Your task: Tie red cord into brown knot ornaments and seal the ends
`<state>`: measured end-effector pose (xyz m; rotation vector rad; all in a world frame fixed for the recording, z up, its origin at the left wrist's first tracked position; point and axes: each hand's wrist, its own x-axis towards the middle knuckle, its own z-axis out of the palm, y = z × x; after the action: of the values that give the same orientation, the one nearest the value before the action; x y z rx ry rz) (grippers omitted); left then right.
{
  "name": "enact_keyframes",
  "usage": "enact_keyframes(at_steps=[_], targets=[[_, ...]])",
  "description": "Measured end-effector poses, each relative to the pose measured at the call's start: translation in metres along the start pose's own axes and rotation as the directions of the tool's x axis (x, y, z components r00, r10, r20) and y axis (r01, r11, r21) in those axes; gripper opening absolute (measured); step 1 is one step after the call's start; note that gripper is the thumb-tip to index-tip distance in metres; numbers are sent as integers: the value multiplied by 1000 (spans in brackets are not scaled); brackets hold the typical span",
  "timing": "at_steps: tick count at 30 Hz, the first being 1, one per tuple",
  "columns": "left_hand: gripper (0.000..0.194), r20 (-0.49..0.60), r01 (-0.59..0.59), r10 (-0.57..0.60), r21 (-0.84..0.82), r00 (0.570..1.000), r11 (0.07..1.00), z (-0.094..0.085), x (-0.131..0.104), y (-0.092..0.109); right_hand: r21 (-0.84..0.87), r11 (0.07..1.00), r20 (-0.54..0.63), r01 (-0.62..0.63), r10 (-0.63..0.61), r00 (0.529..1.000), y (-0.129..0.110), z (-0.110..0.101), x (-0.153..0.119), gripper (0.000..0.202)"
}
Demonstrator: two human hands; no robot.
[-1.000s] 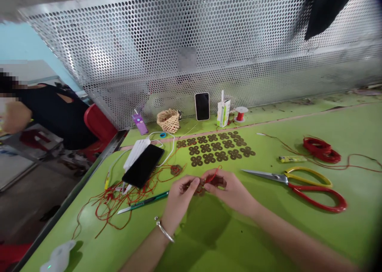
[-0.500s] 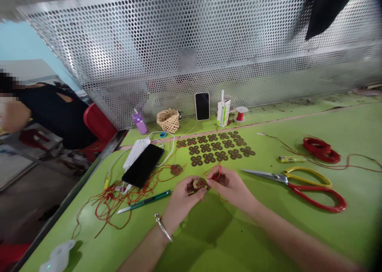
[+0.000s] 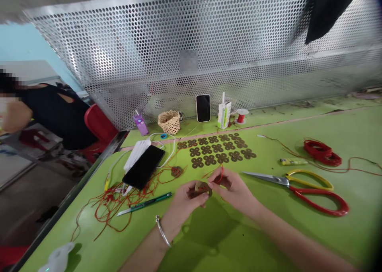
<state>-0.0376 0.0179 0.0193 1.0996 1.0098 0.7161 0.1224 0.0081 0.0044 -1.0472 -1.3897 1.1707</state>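
Note:
Between the thumb and fingers of my left hand (image 3: 187,200) is a small cluster of brass-coloured holed coins (image 3: 202,187) with red cord across it. My right hand (image 3: 234,188) is closed in a pinch at the right edge of the coins, on a thin red cord (image 3: 221,173) that loops up over its fingers. The fingertips partly hide the coins and the threading. Just beyond my hands lie rows of four-coin groups (image 3: 217,148) on the green table (image 3: 215,240). One coin cluster tied with red cord (image 3: 176,171) lies to their left.
Scissors (image 3: 286,180), a lighter (image 3: 293,161) and a red cord bundle (image 3: 322,152) lie right. A green cutter knife (image 3: 149,202), tangled red cords (image 3: 101,212) and a black phone (image 3: 144,166) lie left. A basket (image 3: 169,122), an upright phone (image 3: 203,108), a drink carton (image 3: 224,115) and a spool (image 3: 241,116) stand behind.
The coins have turned slightly in my left hand, and its thumb now covers more of their front. My right fingers stay beside them with the cord. The view has shifted a little.

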Motion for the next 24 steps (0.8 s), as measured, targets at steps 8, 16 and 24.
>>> enact_keyframes(at_steps=[8, 16, 24], targets=[[17, -113, -31, 23, -72, 993, 997, 4, -3, -1, -22, 1000, 121, 7, -4, 993, 0, -3, 0, 15], [14, -115, -64, 63, -4, 991, 998, 3, -2, -1, -27, 991, 109, -129, 132, 985, -1, 3, 0, 16], [9, -168, -76, 82, 42, 982, 996, 6, 0, 0, -58, 994, 59, -97, 101, 993, 0, 3, 1, 14]])
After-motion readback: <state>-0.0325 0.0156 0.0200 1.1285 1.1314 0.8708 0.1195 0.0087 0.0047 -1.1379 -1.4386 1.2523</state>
